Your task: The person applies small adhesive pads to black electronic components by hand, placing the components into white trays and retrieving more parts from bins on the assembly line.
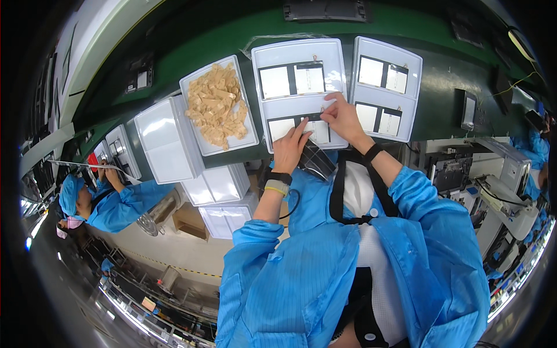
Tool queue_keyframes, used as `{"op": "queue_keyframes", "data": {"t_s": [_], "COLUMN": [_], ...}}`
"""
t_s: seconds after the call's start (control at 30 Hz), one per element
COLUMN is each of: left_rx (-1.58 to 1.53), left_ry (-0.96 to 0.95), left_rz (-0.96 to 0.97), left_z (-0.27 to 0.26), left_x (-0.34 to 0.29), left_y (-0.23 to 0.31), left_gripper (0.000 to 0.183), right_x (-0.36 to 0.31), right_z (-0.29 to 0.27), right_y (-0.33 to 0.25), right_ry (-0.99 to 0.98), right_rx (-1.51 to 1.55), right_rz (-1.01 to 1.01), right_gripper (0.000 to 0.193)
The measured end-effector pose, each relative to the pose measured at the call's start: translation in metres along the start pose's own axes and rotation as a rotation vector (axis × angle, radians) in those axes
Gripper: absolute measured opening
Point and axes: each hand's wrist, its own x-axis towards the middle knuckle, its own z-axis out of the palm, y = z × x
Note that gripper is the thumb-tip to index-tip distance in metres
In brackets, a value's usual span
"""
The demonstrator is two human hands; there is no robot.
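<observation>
A white two-part tray (299,51) lies in front of me on the green bench. Its far half holds a flat black-and-silver battery pack (308,78) with a small tab at its far edge. In the near half lies a similar battery pack (282,129), partly covered by my hands. My left hand (288,149) rests over this near pack, fingers stretched out and fingertips on its dark middle strip. My right hand (345,120) is closed in a pinch at the pack's far right edge. What the pinch holds, if anything, is too small to make out.
Right of my tray, another white tray (386,100) holds two similar packs. To the left, a tray is heaped with tan paper-like scraps (217,104), beside stacked white trays (165,142). A dark grid-lined sheet (318,162) hangs at the bench edge. A co-worker (116,200) sits far left.
</observation>
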Motion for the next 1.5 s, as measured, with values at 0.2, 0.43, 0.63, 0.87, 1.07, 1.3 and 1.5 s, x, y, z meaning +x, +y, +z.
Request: {"op": "queue_keyframes", "data": {"t_s": [0.2,0.43,0.63,0.87,1.07,1.3,1.5], "left_rx": [0.151,0.123,0.008,0.065,0.401,0.627,0.336], "left_ry": [-0.071,-0.033,-0.072,0.105,-0.009,-0.094,0.015], "left_rz": [-0.005,-0.047,-0.063,-0.521,-0.361,-0.237,-0.228], "left_z": [0.003,0.001,-0.005,-0.05,-0.042,-0.064,-0.08], "left_x": [0.001,0.007,0.008,0.017,0.023,0.035,0.029], "left_y": [0.003,0.004,0.002,-0.024,-0.063,-0.03,0.02], "left_gripper": [0.049,0.043,0.044,0.035,0.038,0.044,0.039], "right_x": [0.002,0.006,-0.01,-0.035,-0.012,-0.01,-0.039], "right_z": [-0.001,-0.004,-0.025,-0.015,-0.01,0.0,-0.051], "right_y": [-0.004,-0.019,0.002,0.021,0.016,0.032,-0.001], "right_ry": [0.012,0.045,0.056,0.111,0.647,0.669,0.642], "right_rx": [-0.052,-0.33,-0.44,-0.476,-0.357,-0.194,0.144], "right_rz": [-0.015,-0.026,-0.506,-0.191,-0.399,-0.155,-0.008], "right_gripper": [0.044,0.047,0.031,0.01,0.036,0.02,0.038]}}
